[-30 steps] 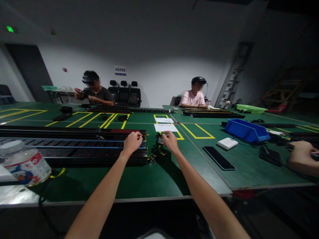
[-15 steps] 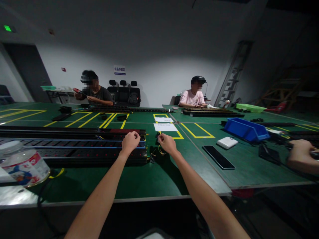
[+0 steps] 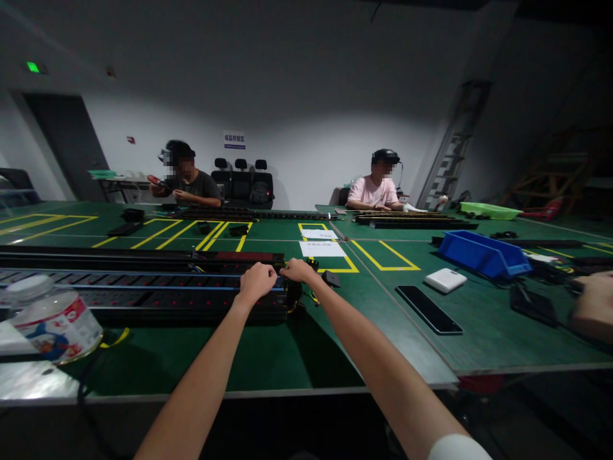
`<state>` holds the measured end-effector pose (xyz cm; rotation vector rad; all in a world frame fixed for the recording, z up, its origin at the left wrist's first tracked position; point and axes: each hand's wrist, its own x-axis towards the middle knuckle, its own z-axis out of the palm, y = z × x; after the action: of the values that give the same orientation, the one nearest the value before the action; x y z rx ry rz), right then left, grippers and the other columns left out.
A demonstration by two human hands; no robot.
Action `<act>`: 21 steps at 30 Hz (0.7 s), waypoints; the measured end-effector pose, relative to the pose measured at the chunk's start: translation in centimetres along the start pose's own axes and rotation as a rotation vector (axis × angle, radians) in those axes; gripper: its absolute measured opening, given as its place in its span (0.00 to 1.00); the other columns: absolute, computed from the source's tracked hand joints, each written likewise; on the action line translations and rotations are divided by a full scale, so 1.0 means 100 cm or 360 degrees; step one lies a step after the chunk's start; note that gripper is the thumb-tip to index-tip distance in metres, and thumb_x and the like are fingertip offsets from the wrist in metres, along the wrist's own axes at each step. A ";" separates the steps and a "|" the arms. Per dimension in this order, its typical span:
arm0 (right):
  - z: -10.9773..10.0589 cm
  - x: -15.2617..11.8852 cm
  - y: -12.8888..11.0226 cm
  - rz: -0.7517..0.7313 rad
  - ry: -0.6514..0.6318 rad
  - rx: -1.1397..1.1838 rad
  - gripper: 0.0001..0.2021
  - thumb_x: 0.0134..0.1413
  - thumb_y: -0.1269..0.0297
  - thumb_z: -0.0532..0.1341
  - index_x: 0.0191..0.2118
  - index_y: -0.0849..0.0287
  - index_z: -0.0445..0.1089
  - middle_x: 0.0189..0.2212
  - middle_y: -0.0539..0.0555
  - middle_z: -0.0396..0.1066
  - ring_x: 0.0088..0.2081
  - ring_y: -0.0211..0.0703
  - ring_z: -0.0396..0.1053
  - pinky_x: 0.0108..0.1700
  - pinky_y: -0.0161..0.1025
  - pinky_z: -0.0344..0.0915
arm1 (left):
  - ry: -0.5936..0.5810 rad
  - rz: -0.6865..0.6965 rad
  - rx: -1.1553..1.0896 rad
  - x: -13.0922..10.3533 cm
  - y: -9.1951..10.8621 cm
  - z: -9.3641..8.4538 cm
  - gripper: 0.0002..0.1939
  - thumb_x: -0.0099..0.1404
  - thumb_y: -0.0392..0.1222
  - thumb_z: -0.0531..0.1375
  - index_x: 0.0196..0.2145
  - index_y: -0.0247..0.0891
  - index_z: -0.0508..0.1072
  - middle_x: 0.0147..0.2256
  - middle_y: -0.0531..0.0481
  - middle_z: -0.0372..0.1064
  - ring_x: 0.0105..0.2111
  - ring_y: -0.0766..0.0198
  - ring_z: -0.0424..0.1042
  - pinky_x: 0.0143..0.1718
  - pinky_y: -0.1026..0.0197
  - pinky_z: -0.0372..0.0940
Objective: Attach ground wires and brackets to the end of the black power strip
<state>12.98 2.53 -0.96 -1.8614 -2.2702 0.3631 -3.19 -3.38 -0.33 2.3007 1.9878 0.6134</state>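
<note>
- Both hands are up at the right-hand end of the long black strips [image 3: 177, 298], which lie side by side on the green surface [image 3: 383, 358].
- Left hand [image 3: 257, 282] sits over that end, fingers curled inward; whether they pinch anything, I cannot tell.
- Right hand [image 3: 299, 271] comes across just beside it, fingers bent, tips close to the left's; anything between them is too small to make out.
- Good handling here, I'd judge, means the left steadies the strip end while the right does the fine work with light fingertip pressure.
- Watch those loose wires [image 3: 314, 298] below the right wrist! Better kept slack, clear of the strip edge; a snag looks the likeliest trouble.
- A small black block [image 3: 331, 278] lies just beyond the right wrist, so a low elbow sweep risks nudging it.
- Clear jar [image 3: 52, 322] near left, phone [image 3: 429, 310] right: both well apart from the fingers.
</note>
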 end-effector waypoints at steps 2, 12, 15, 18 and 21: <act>0.003 0.006 0.001 0.0027 -0.0034 0.0003 0.17 0.57 0.54 0.58 0.41 0.59 0.80 0.41 0.63 0.78 0.45 0.54 0.76 0.41 0.38 0.68 | 0.0003 0.0009 0.0002 0.000 -0.001 0.000 0.15 0.64 0.46 0.54 0.39 0.49 0.81 0.45 0.43 0.75 0.40 0.51 0.75 0.43 0.53 0.68; 0.009 0.007 0.002 0.0193 -0.0020 0.0011 0.21 0.57 0.55 0.58 0.50 0.61 0.76 0.48 0.67 0.75 0.49 0.58 0.74 0.45 0.44 0.70 | 0.0002 0.0010 -0.0002 0.001 0.000 0.000 0.15 0.64 0.46 0.54 0.39 0.48 0.81 0.44 0.44 0.76 0.41 0.53 0.76 0.43 0.56 0.68; 0.011 0.003 -0.001 0.0189 0.0045 0.0025 0.21 0.59 0.53 0.57 0.50 0.62 0.76 0.48 0.67 0.75 0.50 0.57 0.74 0.46 0.43 0.69 | -0.0008 0.0014 -0.0004 0.000 0.000 -0.001 0.15 0.64 0.45 0.54 0.39 0.48 0.81 0.45 0.44 0.76 0.41 0.52 0.76 0.43 0.55 0.68; 0.013 0.000 0.001 0.0096 0.0105 0.0054 0.22 0.62 0.51 0.54 0.46 0.61 0.77 0.45 0.66 0.77 0.48 0.56 0.75 0.46 0.41 0.68 | -0.0017 0.0011 0.0018 0.000 0.001 -0.002 0.15 0.64 0.46 0.54 0.39 0.48 0.81 0.44 0.43 0.75 0.41 0.50 0.75 0.43 0.54 0.68; 0.014 -0.002 0.005 -0.0046 0.0072 0.0076 0.24 0.64 0.49 0.51 0.41 0.60 0.79 0.41 0.64 0.78 0.45 0.54 0.76 0.43 0.39 0.67 | -0.0025 0.0016 0.0049 -0.001 0.002 -0.003 0.16 0.65 0.46 0.53 0.40 0.47 0.81 0.44 0.42 0.75 0.42 0.49 0.75 0.42 0.54 0.68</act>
<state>13.13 2.33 -2.40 -1.7939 -2.2365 0.3637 -3.10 -3.57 0.04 2.3268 1.9945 0.5677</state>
